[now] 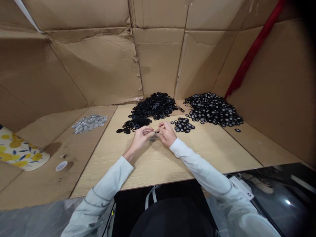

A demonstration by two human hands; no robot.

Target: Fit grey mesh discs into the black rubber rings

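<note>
Over the middle of the board, my left hand [143, 135] and my right hand [166, 133] meet, fingertips pinched on a small black ring [157, 132] seen nearly edge-on. Just below them lies a small dark grey piece [152, 139], too small to make out. Behind my left hand rises a heap of loose black rings [155, 105], some spilling toward the front left. A small pile of black rings with pale grey centres [184, 125] lies to the right of my right hand. Flat grey-white discs [89, 123] form a pile at the left.
A larger heap of grey-centred rings [213, 110] stands at the back right, with one apart [237, 130]. A small dark tool [181, 108] lies between the heaps. At left are a white tape roll [61, 166] and a flower-patterned cylinder [24, 151]. Cardboard walls [160, 62] enclose the table.
</note>
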